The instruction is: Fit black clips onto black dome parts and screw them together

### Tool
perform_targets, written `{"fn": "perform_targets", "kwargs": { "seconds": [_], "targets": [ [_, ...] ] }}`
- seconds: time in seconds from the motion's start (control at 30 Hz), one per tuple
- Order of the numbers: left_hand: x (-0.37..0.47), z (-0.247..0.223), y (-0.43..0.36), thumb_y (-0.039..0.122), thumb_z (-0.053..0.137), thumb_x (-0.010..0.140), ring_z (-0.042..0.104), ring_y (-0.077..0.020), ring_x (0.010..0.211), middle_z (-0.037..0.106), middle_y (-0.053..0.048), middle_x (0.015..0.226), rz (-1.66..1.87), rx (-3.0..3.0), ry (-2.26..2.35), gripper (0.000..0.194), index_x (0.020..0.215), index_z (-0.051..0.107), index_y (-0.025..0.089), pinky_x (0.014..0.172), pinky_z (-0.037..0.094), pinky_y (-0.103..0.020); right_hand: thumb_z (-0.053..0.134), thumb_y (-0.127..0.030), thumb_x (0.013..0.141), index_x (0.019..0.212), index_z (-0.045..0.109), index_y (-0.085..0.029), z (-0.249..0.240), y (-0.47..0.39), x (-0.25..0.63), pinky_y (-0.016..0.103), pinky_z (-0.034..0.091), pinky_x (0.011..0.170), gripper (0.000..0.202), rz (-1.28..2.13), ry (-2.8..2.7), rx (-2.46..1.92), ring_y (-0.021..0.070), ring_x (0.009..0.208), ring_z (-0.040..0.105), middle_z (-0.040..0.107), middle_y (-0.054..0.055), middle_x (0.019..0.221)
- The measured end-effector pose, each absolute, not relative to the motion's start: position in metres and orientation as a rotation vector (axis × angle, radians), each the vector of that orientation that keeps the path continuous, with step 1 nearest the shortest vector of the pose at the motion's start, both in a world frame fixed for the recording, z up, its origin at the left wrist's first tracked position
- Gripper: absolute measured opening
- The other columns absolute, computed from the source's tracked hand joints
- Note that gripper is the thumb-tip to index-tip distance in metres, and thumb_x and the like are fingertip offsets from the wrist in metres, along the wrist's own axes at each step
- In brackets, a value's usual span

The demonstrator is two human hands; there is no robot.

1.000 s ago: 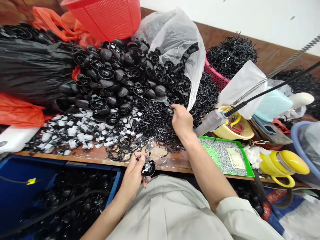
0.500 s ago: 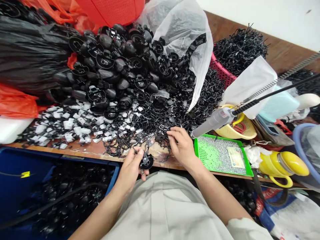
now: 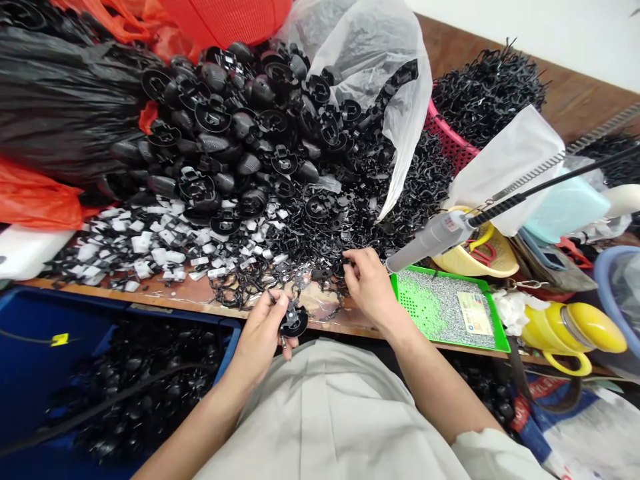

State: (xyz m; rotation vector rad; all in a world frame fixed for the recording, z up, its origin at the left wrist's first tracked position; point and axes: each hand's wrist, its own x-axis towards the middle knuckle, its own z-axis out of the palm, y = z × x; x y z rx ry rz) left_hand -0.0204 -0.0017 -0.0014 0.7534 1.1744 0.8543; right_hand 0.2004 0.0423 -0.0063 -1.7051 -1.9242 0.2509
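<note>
Left hand (image 3: 267,325): grips a black round fitting (image 3: 297,323) at the front edge of the bench (image 3: 320,303).
Right hand (image 3: 368,283): curls at the near side of the black pieces (image 3: 420,187); impossible to tell whether grasping one.
Bench edge: leaves a narrow gap between hands, with a green tray (image 3: 416,305) just beside the right hand.

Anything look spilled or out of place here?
Possibly: thin black pieces straggle from the dark heap toward the bench edge, as if spilled, and crumpled white paper sits beside the green tray like litter.
</note>
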Motion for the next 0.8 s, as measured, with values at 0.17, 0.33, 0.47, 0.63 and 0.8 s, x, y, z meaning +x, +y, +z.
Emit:
{"fn": "perform_targets", "kwargs": {
  "seconds": [0.17, 0.33, 0.47, 0.63, 0.8],
  "targets": [
    [-0.007, 0.004, -0.003, 0.051, 0.058, 0.083, 0.056, -0.0110, 0.040, 0.058, 0.004, 0.068, 0.750, 0.741, 1.115, 0.034, 0.099, 0.047, 0.023, 0.028, 0.039, -0.017, 0.055, -0.021, 0.086, 0.121, 0.055, -0.023, -0.014, 0.043, 0.202, 0.037, 0.052, 0.077, 0.035, 0.273, -2.002, -1.815, 0.0219, 0.086, 0.061, 0.054, 0.010, 0.111],
    [0.024, 0.009, -0.006, 0.052, 0.057, 0.083, 0.057, -0.0094, 0.039, 0.061, 0.000, 0.082, 0.475, 0.738, 0.955, 0.033, 0.091, 0.047, 0.022, 0.027, 0.038, -0.016, 0.051, -0.016, 0.086, 0.108, 0.060, -0.019, -0.002, 0.040, 0.209, 0.033, 0.052, 0.076, 0.024, 0.252, -1.871, -1.678, 0.0186, 0.080, 0.060, 0.058, 0.007, 0.096],
    [0.028, 0.005, 0.006, 0.051, 0.058, 0.082, 0.059, -0.0100, 0.042, 0.061, 0.000, 0.085, 0.629, 0.779, 1.032, 0.033, 0.091, 0.045, 0.022, 0.028, 0.040, -0.017, 0.048, -0.017, 0.090, 0.107, 0.060, -0.018, 0.014, 0.006, 0.222, 0.032, 0.051, 0.076, 0.021, 0.229, -1.993, -1.667, 0.0191, 0.083, 0.060, 0.058, 0.008, 0.096],
    [0.017, 0.001, 0.022, 0.049, 0.057, 0.084, 0.057, -0.0114, 0.042, 0.056, 0.005, 0.066, 0.804, 0.793, 1.070, 0.031, 0.094, 0.045, 0.022, 0.030, 0.043, -0.019, 0.048, -0.016, 0.092, 0.097, 0.062, -0.018, -0.010, -0.028, 0.220, 0.031, 0.052, 0.078, 0.015, 0.475, -2.175, -1.759, 0.0193, 0.088, 0.061, 0.058, 0.008, 0.096],
    [0.023, 0.003, 0.018, 0.049, 0.058, 0.083, 0.057, -0.0106, 0.041, 0.059, 0.003, 0.068, 0.731, 0.801, 1.036, 0.032, 0.094, 0.047, 0.021, 0.030, 0.042, -0.017, 0.057, -0.021, 0.090, 0.097, 0.065, -0.021, -0.016, -0.015, 0.212, 0.030, 0.051, 0.077, 0.011, 0.696, -2.086, -1.675, 0.0172, 0.085, 0.062, 0.060, 0.005, 0.093]
  ]
}}
